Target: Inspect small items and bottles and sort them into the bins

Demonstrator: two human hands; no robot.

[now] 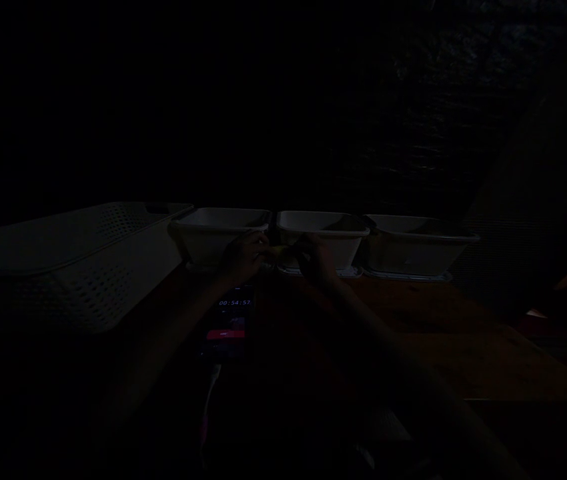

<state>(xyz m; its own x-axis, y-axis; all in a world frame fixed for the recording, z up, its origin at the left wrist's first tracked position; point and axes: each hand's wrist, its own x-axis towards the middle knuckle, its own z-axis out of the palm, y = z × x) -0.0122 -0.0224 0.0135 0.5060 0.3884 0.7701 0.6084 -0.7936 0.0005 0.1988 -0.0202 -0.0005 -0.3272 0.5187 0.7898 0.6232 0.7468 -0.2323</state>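
Observation:
The scene is very dark. My left hand point(244, 257) and my right hand point(316, 259) are raised close together before the white tubs. Between their fingertips is a small yellowish-green thing point(278, 250), pinched from both sides; its kind is too dim to make out. Behind my left hand stands the left white tub point(201, 241), and behind my right hand the middle white tub point(341, 247). What these tubs hold is hidden in shadow.
A large white perforated basket point(123, 267) stands at the left, and a third white tub point(408, 253) at the right. On the wooden table point(413, 333), below my left hand, lies a lit phone point(226, 327) showing a timer, with a cable point(211, 383) running toward me.

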